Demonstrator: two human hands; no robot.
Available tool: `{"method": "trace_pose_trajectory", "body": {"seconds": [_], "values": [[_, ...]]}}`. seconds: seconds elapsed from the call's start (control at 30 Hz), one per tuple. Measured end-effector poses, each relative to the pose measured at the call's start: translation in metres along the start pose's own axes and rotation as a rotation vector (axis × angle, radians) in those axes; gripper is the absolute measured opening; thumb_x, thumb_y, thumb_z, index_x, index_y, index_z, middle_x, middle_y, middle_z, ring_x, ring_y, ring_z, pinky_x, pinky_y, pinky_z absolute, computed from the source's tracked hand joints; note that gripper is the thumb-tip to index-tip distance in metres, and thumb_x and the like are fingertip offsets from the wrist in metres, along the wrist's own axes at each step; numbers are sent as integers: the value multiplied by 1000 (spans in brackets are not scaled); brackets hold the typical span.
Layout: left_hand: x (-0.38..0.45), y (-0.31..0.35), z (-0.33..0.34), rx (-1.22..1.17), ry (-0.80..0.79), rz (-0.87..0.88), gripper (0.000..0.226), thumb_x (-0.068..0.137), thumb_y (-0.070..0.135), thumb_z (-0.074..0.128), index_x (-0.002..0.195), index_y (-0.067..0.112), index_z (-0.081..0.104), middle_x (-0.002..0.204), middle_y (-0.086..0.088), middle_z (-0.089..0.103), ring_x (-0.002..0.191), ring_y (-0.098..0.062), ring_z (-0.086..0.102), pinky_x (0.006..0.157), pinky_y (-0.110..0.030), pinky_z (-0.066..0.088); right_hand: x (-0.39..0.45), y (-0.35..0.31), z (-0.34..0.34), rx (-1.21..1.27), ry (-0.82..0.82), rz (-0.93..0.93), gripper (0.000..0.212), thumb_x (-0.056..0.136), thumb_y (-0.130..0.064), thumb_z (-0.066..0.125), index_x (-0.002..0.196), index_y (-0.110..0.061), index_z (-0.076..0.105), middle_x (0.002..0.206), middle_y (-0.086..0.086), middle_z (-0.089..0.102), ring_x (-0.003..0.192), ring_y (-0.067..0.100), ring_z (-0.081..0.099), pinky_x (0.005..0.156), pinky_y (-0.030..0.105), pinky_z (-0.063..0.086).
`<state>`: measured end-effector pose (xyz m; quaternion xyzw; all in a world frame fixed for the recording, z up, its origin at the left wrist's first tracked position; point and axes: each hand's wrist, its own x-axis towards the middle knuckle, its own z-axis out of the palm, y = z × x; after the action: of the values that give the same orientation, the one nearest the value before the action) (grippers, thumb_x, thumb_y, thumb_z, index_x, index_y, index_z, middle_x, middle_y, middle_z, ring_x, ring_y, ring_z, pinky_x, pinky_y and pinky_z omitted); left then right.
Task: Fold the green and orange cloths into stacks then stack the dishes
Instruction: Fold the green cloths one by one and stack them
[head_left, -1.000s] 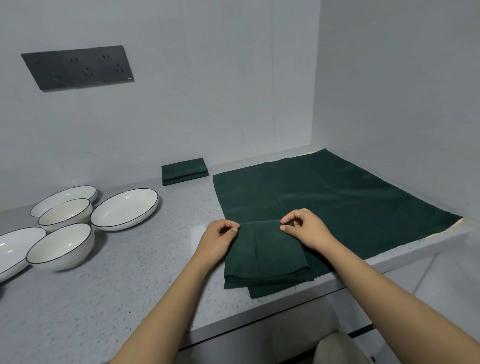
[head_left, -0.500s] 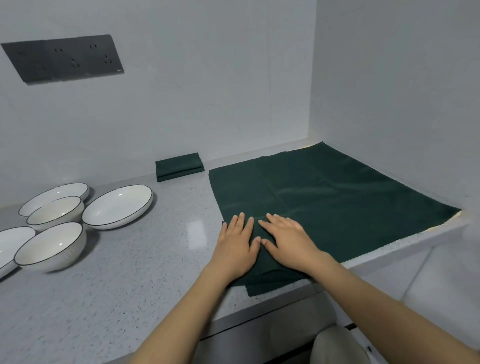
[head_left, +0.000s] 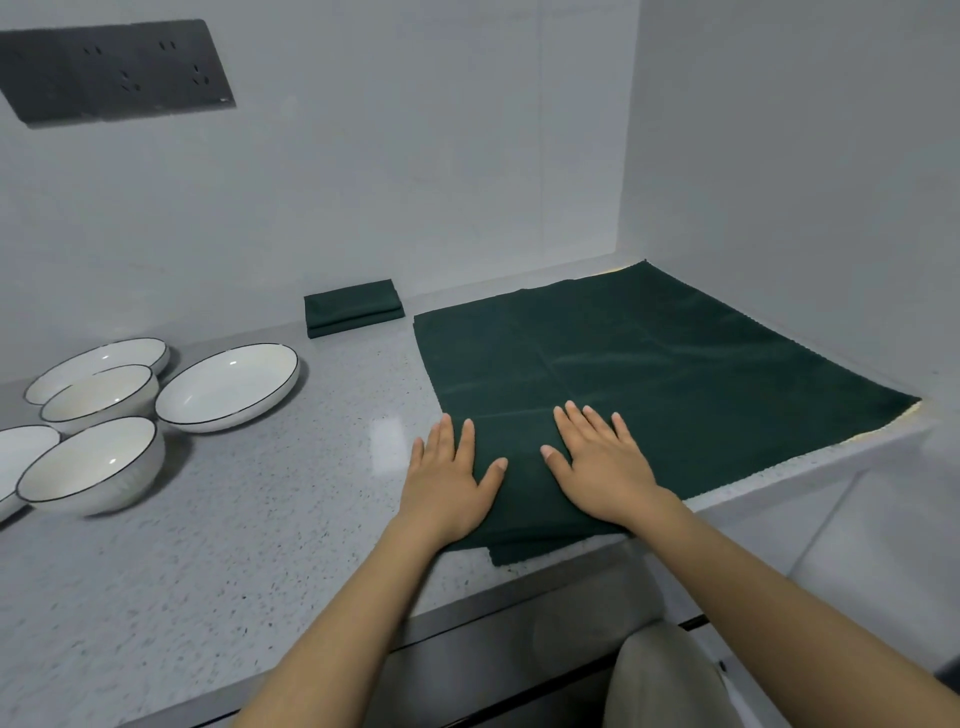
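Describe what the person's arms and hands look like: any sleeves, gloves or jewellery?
Both forearms are bare right down to the frame's edge, with no sleeve in view. The left hand and right hand wear no gloves, and no rings, watch or bracelet show.

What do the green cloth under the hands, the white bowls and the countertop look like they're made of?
Green cloth: a soft matte woven or microfibre fabric, judging by its crease lines and zigzag-cut edge. Bowls: likely glazed ceramic, glossy white with light glints and a thin dark rim line. Countertop: speckled grey stone or quartz composite, polished enough to reflect light.
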<state>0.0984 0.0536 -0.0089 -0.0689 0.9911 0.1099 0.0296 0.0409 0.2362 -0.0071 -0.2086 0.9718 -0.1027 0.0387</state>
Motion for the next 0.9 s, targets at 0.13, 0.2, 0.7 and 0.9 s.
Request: {"method": "trace_pose_trajectory", "body": {"seconds": [0.13, 0.2, 0.7, 0.9], "values": [[-14, -3, -9, -151, 138, 128, 58, 101, 44, 28, 152, 17, 19, 160, -4, 1, 147, -13, -10, 116, -36, -16, -16, 7, -6, 54, 171, -181, 51, 98, -50, 32, 144, -30, 35, 156, -7, 21, 145, 18, 5, 116, 35, -3], [-26, -6, -10, -192, 203, 271, 48, 101, 38, 34, 147, 22, 35, 159, 1, 14, 146, -7, -2, 116, -31, -16, -30, 8, -10, 177, 254, -320, 47, 89, -59, 39, 125, -36, 59, 139, -14, 48, 136, 13, 24, 107, 24, 5], [-62, -9, -11, -224, 95, 467, 36, 98, 34, 47, 134, 35, 51, 151, 10, 34, 141, 1, 20, 112, -8, 3, -58, 8, -11, 193, 268, -542, 35, 78, -59, 52, 92, -37, 75, 100, -14, 72, 89, 10, 64, 77, 33, 52], [-62, -8, -13, -215, 66, 455, 37, 96, 39, 50, 133, 36, 52, 151, 12, 33, 140, 2, 21, 111, -8, 4, -59, 1, -13, 193, 277, -518, 33, 80, -50, 48, 87, -34, 76, 93, -13, 73, 86, 8, 65, 75, 28, 53]]}}
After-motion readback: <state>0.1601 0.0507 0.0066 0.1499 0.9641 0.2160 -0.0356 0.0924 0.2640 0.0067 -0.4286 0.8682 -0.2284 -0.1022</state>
